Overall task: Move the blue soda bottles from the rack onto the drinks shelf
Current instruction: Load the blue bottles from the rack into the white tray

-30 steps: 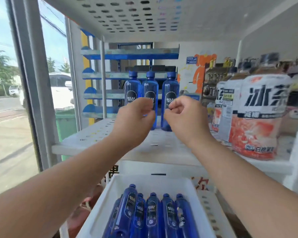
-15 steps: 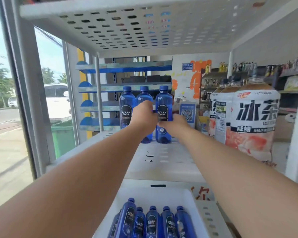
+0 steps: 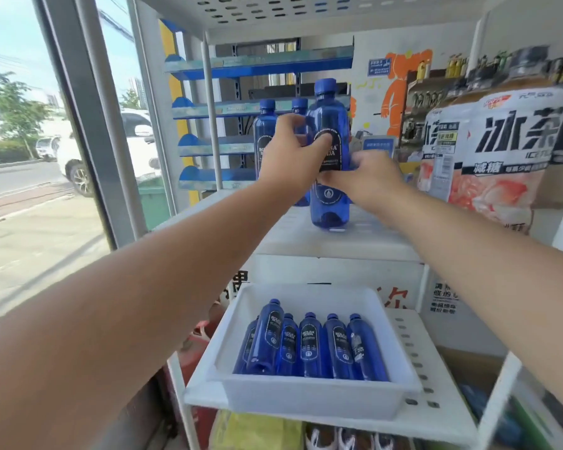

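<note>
Two hands' grip around upright blue bottle (image 3: 328,125).

Large iced tea packs (image 3: 498,151) at right; white car (image 3: 111,147) and green bin (image 3: 155,203) outside window; orange bear mural (image 3: 400,89) behind

Front blue soda bottle (image 3: 328,151): translucent blue, blue cap, dark oval label, upright, base on the white drinks shelf (image 3: 306,235) near its front edge. Two more bottles (image 3: 264,131) upright just behind it to the left, partly hidden. White rack tray (image 3: 293,396) below holds six or so identical bottles (image 3: 309,344) lying side by side, caps pointing away, one resting on top at left.
</note>
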Demonstrator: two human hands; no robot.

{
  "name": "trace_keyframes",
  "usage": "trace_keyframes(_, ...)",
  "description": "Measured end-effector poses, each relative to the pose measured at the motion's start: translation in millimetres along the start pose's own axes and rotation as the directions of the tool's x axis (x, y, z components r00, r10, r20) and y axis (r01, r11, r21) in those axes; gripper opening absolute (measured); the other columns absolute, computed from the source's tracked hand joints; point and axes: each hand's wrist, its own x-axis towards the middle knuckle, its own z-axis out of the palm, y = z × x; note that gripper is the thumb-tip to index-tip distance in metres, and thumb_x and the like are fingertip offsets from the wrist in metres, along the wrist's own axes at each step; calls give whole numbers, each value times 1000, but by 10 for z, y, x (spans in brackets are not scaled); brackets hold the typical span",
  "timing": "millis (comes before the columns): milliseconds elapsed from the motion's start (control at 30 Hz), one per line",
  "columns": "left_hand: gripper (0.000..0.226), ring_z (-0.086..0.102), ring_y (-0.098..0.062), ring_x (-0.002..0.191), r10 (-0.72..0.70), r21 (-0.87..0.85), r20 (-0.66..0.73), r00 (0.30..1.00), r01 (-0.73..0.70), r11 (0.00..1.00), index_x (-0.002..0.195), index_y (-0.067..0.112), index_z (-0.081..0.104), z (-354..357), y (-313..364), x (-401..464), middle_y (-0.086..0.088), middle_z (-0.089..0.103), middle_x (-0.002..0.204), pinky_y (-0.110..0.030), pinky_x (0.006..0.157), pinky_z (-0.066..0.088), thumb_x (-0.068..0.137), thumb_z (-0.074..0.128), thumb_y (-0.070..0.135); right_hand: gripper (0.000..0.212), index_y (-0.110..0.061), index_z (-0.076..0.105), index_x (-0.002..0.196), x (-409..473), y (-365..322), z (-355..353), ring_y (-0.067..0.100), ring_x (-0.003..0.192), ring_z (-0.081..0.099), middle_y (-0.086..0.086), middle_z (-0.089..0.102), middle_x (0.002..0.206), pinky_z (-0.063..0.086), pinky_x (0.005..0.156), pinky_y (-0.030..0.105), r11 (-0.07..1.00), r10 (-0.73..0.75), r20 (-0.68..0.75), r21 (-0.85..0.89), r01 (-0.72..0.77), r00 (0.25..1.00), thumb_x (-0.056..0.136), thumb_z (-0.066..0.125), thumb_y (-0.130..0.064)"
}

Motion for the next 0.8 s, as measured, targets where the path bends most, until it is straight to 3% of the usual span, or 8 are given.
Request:
trace_keyframes(167, 36, 70, -20, 91, 146, -195, -59, 988, -155, 968, 119, 32, 45, -361, -21, -657, 0, 63, 107, -39, 70, 61, 88, 63, 35, 10, -27, 76, 82, -624, -221, 62, 11, 82, 75, -8, 78, 81, 61, 82, 39, 986, -148, 78, 84, 142, 986, 73, 81, -29)
trace_keyframes(300, 36, 69, -27, 93, 175, -268, -86, 981, -192, 944, 115, 33, 45, -607, -231, -1283, -6, 58, 116, -39, 64, 60, 87, 67, 32, 17, -22, 77, 88, -1170, -153, 190, 15, 83, 75, -3, 79, 84, 59, 83, 44, 980, -183, 199, 111, 164, 963, 72, 81, -27)
trace_keyframes(467, 40, 73, -12, 68, -143, -290, -140, 980, 97, 952, 118, 31, 60, -574, -767, -1955, 4, 70, 100, -31, 58, 58, 82, 76, 21, 40, -16, 74, 87, -1613, 367, 669, 20, 82, 75, 2, 78, 84, 59, 81, 48, 995, 64, 378, 47, -88, 924, 61, 79, -46)
trace_keyframes(533, 43, 74, -7, 73, -310, -304, -136, 941, 259, 917, 124, 28, 65, -466, -1009, -2099, 5, 74, 100, -26, 59, 59, 83, 76, 19, 40, -19, 75, 84, -1715, 632, 865, 19, 82, 76, 2, 78, 84, 60, 83, 48, 967, 200, 437, 57, -249, 877, 57, 78, -48)
trace_keyframes(600, 42, 75, -13, 87, -432, -270, -63, 900, 401, 875, 124, 29, 67, -366, -1253, -2129, 5, 76, 102, -35, 70, 61, 83, 76, 24, 33, -18, 76, 85, -1744, 861, 1007, 20, 85, 76, 3, 79, 87, 60, 85, 48, 912, 305, 489, 98, -399, 817, 62, 81, -42)
trace_keyframes(667, 36, 74, -16, 91, -487, -210, -13, 873, 474, 855, 115, 32, 72, -267, -1413, -2076, 7, 77, 97, -42, 78, 60, 80, 77, 34, 29, -11, 75, 94, -1708, 1029, 1074, 23, 87, 76, 10, 78, 93, 61, 85, 46, 848, 386, 511, 133, -514, 768, 74, 80, -31)
trace_keyframes(733, 13, 75, -15, 83, -507, -162, 13, 862, 502, 849, 92, 41, 74, -156, -1486, -1982, 10, 78, 85, -41, 74, 62, 81, 76, 34, 26, -5, 72, 100, -1626, 1152, 1099, 23, 86, 76, 14, 77, 97, 62, 81, 41, 786, 445, 511, 171, -594, 735, 81, 77, -23)
trace_keyframes(800, 17, 74, -17, 74, -546, -119, 50, 836, 548, 828, 75, 40, 69, -29, -1529, -1827, 8, 76, 76, -40, 66, 63, 87, 72, 29, 31, -3, 69, 104, -1492, 1257, 1110, 26, 86, 76, 15, 77, 98, 62, 80, 43, 730, 500, 491, 204, -653, 713, 82, 76, -23)
